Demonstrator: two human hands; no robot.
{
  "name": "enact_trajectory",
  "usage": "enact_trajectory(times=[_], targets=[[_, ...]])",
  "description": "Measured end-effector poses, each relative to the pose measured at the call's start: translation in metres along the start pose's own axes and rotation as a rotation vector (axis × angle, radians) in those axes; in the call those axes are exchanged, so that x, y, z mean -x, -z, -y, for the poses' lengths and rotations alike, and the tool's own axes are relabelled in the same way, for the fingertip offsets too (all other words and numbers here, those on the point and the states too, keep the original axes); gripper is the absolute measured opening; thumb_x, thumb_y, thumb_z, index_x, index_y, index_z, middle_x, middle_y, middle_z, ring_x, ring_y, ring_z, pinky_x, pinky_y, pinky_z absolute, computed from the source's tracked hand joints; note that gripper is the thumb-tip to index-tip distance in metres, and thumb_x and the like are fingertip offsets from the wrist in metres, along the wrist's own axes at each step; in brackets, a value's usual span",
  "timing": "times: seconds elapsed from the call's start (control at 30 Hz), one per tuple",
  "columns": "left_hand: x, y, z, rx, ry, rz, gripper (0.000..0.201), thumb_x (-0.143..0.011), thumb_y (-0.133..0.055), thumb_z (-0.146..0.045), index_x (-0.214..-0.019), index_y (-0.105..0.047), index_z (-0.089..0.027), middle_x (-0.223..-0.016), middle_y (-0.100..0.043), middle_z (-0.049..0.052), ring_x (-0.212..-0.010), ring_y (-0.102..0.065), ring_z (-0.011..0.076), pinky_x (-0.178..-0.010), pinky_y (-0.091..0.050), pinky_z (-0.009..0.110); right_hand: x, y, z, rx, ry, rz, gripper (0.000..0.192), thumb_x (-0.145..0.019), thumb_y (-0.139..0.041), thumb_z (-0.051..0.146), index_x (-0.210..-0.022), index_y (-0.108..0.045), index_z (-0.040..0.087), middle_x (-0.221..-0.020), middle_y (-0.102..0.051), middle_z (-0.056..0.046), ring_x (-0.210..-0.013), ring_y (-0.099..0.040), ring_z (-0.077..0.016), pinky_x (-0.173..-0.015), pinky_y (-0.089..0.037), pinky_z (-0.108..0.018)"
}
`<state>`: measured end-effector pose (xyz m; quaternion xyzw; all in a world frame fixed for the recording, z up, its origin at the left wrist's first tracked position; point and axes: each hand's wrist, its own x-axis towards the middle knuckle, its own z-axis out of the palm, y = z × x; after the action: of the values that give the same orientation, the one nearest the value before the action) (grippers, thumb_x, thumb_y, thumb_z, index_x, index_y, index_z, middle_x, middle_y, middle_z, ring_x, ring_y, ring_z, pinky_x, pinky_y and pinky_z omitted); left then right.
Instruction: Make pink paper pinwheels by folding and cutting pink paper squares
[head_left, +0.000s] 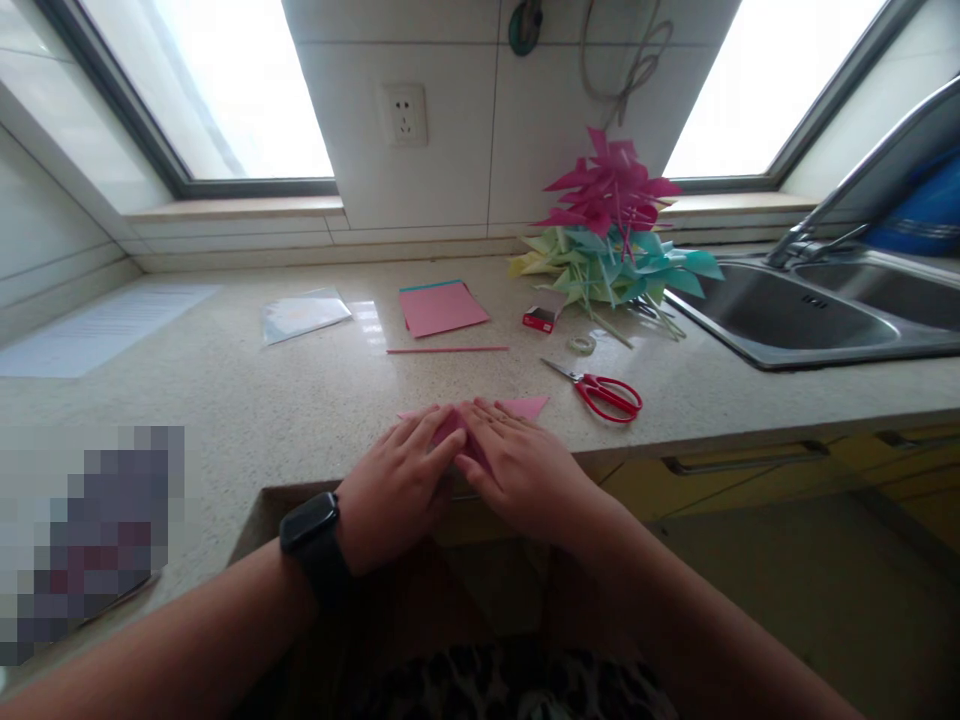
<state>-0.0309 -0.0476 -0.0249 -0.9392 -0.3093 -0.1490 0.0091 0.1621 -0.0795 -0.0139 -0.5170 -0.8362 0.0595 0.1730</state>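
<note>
A piece of pink paper (531, 406) lies near the front edge of the counter, its pointed ends showing on either side of my hands; it looks folded. My left hand (397, 480), with a dark watch on the wrist, rests on its left part with the fingers laid out. My right hand (525, 470) presses flat on the right part, fingers stretched forward. Both thumbs come close together over the middle, which is mostly covered. To the right are red-handled scissors (609, 396), partly spread. Beyond my hands lies a thin pink stick (448, 350).
Pink square sheets (442, 312), a small red box (538, 319) and a tape roll (581, 344) lie farther back. Paper pinwheels (611, 190) are heaped beside the sink (795, 358). A clear packet (306, 315) and a printed sheet (97, 325) lie left. A blurred patch hides something front left.
</note>
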Motion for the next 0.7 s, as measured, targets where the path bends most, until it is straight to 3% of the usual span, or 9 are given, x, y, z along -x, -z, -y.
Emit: enact_trajectory(times=[0.33,0.47,0.7], targets=[[-0.003,0.028,0.002,-0.104,0.141,0.147,0.038,-0.087,-0.064,-0.027,-0.121,-0.057,-0.010,-0.125,-0.062,0.019,-0.111,-0.060,0.0332,-0.093,-0.055,0.049,0.022,0.013,-0.041,0.142,-0.209,-0.074,0.053,-0.103,-0.038,0.033,-0.142,-0.053,0.001,-0.142,-0.058,-0.023,-0.135,-0.054,-0.0317,-0.115,-0.041,-0.050],[-0.001,0.030,0.004,-0.178,0.171,0.136,0.035,-0.086,-0.066,-0.032,-0.113,-0.058,-0.011,-0.112,-0.065,0.017,-0.103,-0.063,0.0320,-0.087,-0.056,0.045,0.030,0.014,-0.054,0.178,-0.222,-0.089,0.051,-0.101,-0.040,0.030,-0.142,-0.053,0.003,-0.144,-0.057,-0.022,-0.137,-0.052,-0.0307,-0.116,-0.039,-0.050],[0.002,0.027,0.000,-0.260,0.202,0.113,0.040,-0.086,-0.067,-0.037,-0.114,-0.059,-0.010,-0.108,-0.065,0.016,-0.098,-0.063,0.0309,-0.083,-0.055,0.042,0.030,0.008,-0.053,0.187,-0.198,-0.143,0.050,-0.098,-0.046,0.027,-0.140,-0.055,0.000,-0.142,-0.058,-0.023,-0.135,-0.054,-0.0317,-0.118,-0.038,-0.050]])
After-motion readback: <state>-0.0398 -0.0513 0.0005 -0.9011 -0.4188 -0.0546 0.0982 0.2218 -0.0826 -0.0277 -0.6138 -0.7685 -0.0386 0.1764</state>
